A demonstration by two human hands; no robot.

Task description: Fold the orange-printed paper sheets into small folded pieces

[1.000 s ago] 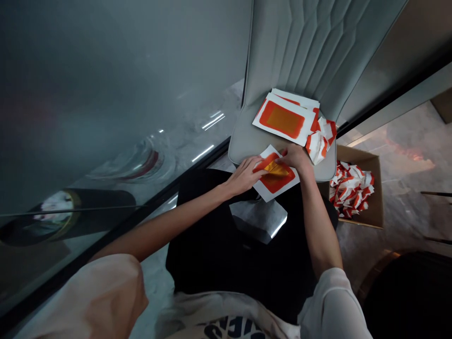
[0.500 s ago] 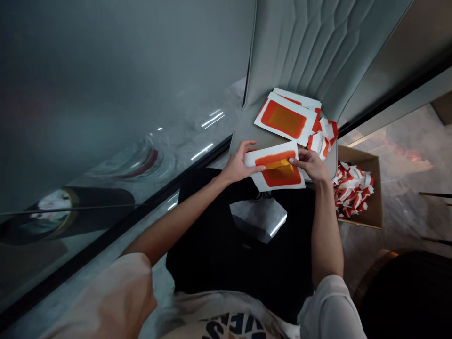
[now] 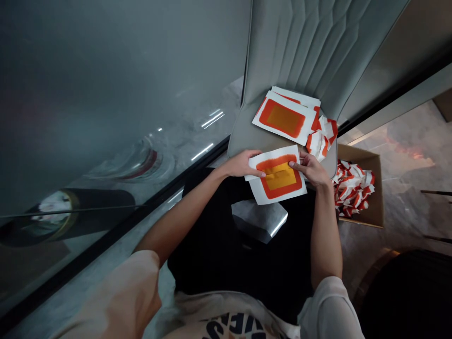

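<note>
On the seat of a grey padded chair lies a stack of white sheets with orange-red squares, and just beside it are some crumpled white and red pieces. On the marble floor, near the chair, stands an open cardboard box full of folded red and white pieces. At the left is a big glass panel with reflections.

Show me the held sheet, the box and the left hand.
Sheet [image 3: 284,176]: head view, on its orange centre.
Box [image 3: 377,193]: head view, on its right wall.
Left hand [image 3: 243,164]: head view, on its back.
</note>
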